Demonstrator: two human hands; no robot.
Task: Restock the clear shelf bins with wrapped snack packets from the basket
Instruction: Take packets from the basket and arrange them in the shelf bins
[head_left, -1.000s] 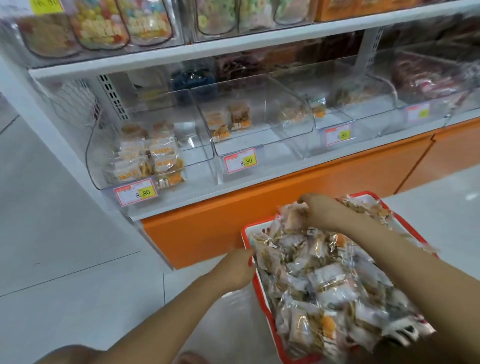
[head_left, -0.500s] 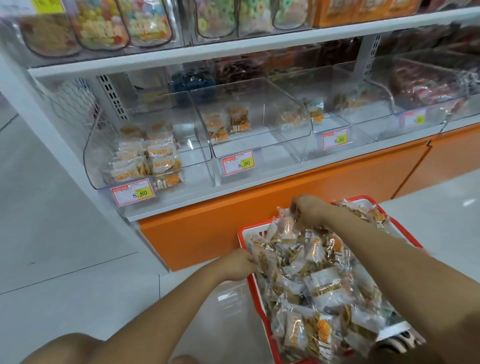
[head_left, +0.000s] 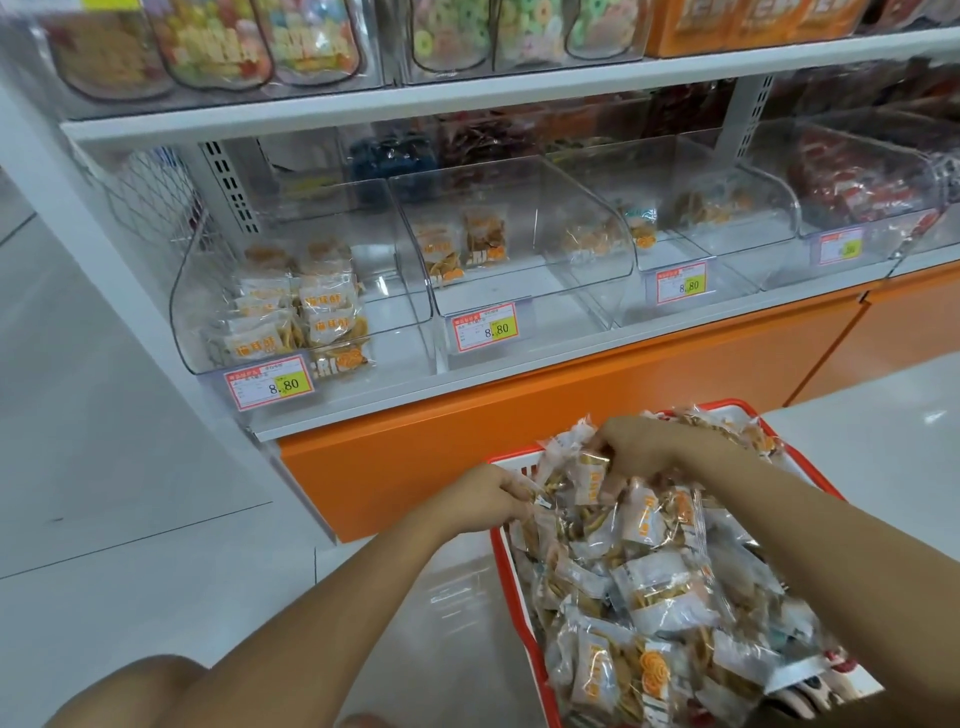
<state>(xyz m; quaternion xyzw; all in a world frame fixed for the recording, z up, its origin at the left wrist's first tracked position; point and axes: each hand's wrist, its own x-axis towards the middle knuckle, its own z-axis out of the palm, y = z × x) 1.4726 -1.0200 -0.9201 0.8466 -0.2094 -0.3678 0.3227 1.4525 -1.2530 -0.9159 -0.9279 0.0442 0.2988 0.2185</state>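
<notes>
A red basket (head_left: 522, 613) on the floor is heaped with several clear-wrapped snack packets (head_left: 654, 582). My right hand (head_left: 631, 447) is at the far end of the heap, fingers curled round a bunch of packets. My left hand (head_left: 485, 501) is at the basket's near-left corner and pinches the edge of a packet. Above stand clear shelf bins: the left bin (head_left: 301, 306) holds a stack of the same packets, the middle bin (head_left: 519, 249) holds two or three, and the bin to its right (head_left: 670, 223) holds a few.
An orange base panel (head_left: 545, 415) runs under the white bin shelf, just beyond the basket. Price tags hang on the bin fronts. A bin with red packets (head_left: 857, 187) sits at far right. Candy jars line the upper shelf (head_left: 363, 104). My knee (head_left: 135, 691) shows at lower left.
My right hand has closed round packets at the far end of the heap. My left hand moved from the basket's rim onto a packet's edge.
</notes>
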